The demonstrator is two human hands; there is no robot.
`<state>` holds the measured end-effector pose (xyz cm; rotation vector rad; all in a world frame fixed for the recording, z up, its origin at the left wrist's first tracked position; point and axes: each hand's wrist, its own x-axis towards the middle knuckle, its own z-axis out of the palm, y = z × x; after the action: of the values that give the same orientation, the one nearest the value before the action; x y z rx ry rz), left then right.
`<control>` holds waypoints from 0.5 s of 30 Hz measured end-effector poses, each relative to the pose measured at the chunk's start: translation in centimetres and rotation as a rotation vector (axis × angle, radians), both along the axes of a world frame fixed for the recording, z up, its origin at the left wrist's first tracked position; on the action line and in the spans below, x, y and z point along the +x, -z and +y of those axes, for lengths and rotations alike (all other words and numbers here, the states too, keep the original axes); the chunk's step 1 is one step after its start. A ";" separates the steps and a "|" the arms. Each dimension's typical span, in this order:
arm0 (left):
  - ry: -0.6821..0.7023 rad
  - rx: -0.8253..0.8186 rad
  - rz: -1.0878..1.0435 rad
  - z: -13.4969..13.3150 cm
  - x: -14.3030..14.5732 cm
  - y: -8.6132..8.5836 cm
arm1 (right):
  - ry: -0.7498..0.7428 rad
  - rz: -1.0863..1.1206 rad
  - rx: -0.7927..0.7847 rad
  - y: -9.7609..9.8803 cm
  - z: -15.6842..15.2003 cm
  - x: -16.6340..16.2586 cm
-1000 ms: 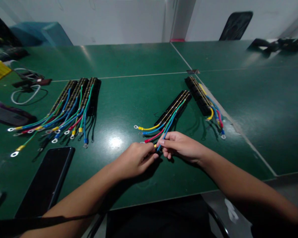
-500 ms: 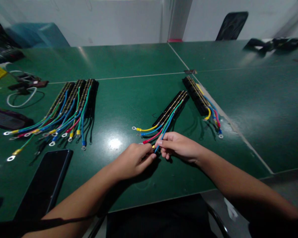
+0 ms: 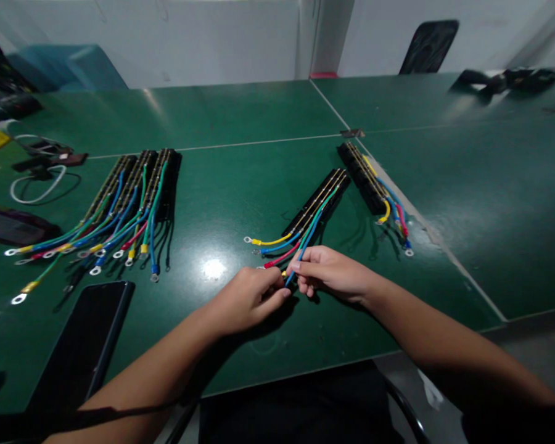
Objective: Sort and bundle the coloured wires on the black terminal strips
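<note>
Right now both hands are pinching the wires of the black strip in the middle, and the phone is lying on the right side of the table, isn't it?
Not quite. The head view shows the phone lying on the left side of the table. Both the left hand and right hand do pinch the wires of the middle strip.

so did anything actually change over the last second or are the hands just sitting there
Nothing was picked up or let go. The left hand and right hand keep pinching the ends of the coloured wires that run from the middle terminal strip; only the view drifts slightly. The strip bundle on the left, the strip on the right and the phone lie as before.
</note>
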<state>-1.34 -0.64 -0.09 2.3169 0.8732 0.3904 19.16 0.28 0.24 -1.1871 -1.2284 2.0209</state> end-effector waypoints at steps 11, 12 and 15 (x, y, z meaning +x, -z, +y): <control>0.013 0.009 0.015 0.1 0.0 0.0 | 0.009 -0.004 -0.018 0.0 0.0 0.0; 0.012 0.004 0.011 0.2 0.0 0.0 | 0.009 -0.005 -0.017 0.0 0.0 -0.1; -0.002 -0.028 0.001 0.2 0.1 -0.1 | 0.003 -0.011 -0.006 -0.1 0.0 -0.1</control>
<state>-1.27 -0.45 0.02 2.2914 0.8761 0.3756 19.09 0.29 0.33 -1.2037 -1.2249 2.0200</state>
